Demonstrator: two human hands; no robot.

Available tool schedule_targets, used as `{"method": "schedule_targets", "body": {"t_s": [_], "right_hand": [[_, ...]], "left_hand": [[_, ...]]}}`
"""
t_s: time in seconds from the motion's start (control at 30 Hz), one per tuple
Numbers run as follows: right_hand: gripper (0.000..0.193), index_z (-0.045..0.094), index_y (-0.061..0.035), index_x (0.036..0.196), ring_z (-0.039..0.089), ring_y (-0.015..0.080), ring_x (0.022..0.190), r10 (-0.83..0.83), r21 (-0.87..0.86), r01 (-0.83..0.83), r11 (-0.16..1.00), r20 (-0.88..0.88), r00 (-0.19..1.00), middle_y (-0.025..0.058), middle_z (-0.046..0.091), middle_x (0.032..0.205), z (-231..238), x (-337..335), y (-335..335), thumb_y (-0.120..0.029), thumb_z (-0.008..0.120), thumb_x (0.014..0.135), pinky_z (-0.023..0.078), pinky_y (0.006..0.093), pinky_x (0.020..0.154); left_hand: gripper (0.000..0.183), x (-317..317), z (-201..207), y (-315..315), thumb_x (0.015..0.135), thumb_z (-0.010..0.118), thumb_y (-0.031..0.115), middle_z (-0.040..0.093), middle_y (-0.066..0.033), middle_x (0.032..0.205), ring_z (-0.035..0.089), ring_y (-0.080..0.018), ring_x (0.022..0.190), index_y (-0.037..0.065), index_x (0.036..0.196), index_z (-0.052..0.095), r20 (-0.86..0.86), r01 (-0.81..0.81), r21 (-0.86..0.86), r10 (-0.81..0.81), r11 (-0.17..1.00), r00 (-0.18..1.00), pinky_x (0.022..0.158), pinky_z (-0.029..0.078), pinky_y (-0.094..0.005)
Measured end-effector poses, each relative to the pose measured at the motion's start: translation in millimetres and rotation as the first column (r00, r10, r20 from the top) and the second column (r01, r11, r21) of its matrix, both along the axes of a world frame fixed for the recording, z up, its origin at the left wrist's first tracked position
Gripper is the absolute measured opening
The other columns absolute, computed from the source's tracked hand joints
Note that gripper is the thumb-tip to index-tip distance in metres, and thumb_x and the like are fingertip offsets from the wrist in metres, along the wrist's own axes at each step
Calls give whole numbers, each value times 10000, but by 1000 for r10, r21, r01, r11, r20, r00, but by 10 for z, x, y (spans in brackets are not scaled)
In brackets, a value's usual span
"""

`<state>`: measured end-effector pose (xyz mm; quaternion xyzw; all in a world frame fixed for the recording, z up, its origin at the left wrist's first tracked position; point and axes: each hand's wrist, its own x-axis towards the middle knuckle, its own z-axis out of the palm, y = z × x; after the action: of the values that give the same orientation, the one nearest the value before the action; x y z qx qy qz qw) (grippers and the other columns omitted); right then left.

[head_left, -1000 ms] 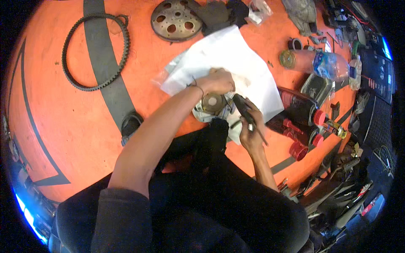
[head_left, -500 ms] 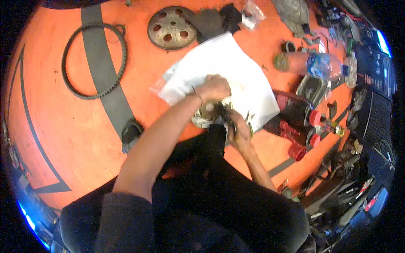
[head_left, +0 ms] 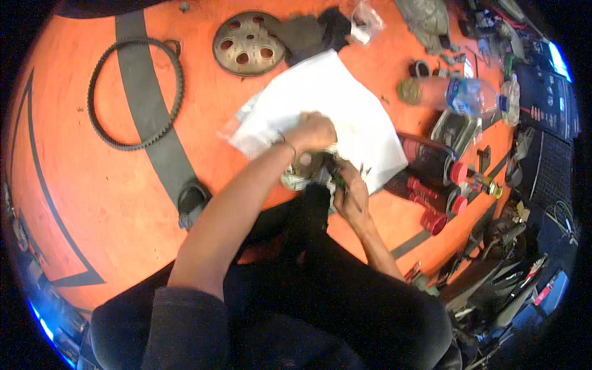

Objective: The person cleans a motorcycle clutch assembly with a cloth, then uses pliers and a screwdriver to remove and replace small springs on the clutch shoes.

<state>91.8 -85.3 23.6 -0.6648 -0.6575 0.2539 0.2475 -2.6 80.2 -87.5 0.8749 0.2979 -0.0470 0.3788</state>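
My left hand [head_left: 317, 131] is closed in a fist over a white sheet [head_left: 367, 132]; whatever its fingers hold is hidden. Just below it, a round silvery and brown metal part [head_left: 301, 169] sits between my knees and the sheet's near edge. My right hand [head_left: 353, 192] curls from the right around a dark piece [head_left: 332, 166] at that part's side, and its fingertips are partly hidden. The two hands are close together, the left one farther away. A dark shoe [head_left: 192, 200] shows to the left of my left forearm.
A toothed black belt [head_left: 92, 95] lies on the orange floor [head_left: 68, 185] at left. Farther off are a holed metal disc [head_left: 262, 61] and dark cloth [head_left: 299, 38]. A plastic bottle [head_left: 472, 95], a metal tray [head_left: 455, 131] and red-capped dark bottles [head_left: 425, 160] crowd the right.
The hands keep nearly the same places and grips. The view has shifted slightly; nothing is visibly taken up or let go.
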Motion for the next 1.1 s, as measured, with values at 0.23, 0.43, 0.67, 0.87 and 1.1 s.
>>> {"method": "schedule_targets", "body": {"t_s": [0.23, 0.43, 0.67, 0.87, 1.1], "right_hand": [[344, 501, 15, 1119, 552, 457, 1203, -4, 137, 18, 990, -103, 995, 266, 556, 1251, 394, -64, 35, 117, 594, 804, 491, 468, 981], [392, 490, 3, 1136, 588, 398, 1164, 117, 4, -117, 993, 62, 991, 250, 545, 1275, 54, 103, 64, 163, 484, 778, 495, 456, 961], [295, 404, -51, 1266, 568, 340, 1196, -406, -109, 411, 905, -510, 759, 225, 583, 1235, 310, 176, -111, -92, 518, 997, 433, 451, 1032], [403, 394, -69, 1367, 603, 187, 657, -865, -723, 474, 503, -418, 278, 81, 592, 902, 591, 453, -180, -217, 508, 1011, 528, 349, 569], [546, 475, 16, 1268, 649, 162, 846, -465, -481, 316, 818, -227, 856, 114, 612, 1105, 899, 664, -500, -24, 768, 810, 547, 292, 715]], "left_hand": [[205, -27, 168, 43, 816, 576, 217, 737, -67, 910, 662, -272, 906, 156, 814, 771, 5, 156, 38, -156, 987, 988, 812, 453, -433], [203, 25, 191, 125, 804, 626, 266, 741, -76, 949, 653, -309, 1013, 233, 895, 804, 23, 38, -175, -34, 984, 999, 911, 425, -482], [189, -39, 183, 75, 801, 641, 223, 734, -70, 1002, 596, -293, 1113, 207, 898, 802, 68, -114, -278, 138, 954, 988, 985, 383, -455], [417, -139, 663, -148, 816, 627, 126, 596, -179, 1189, 558, -325, 1119, -22, 1204, 592, 379, -241, 138, 173, 961, 909, 991, 406, -456], [709, 258, 1301, -980, 760, 658, 54, 620, -202, 1120, 588, -364, 1093, 10, 1420, 403, 709, 95, 40, -95, 995, 699, 925, 464, -471]]}}
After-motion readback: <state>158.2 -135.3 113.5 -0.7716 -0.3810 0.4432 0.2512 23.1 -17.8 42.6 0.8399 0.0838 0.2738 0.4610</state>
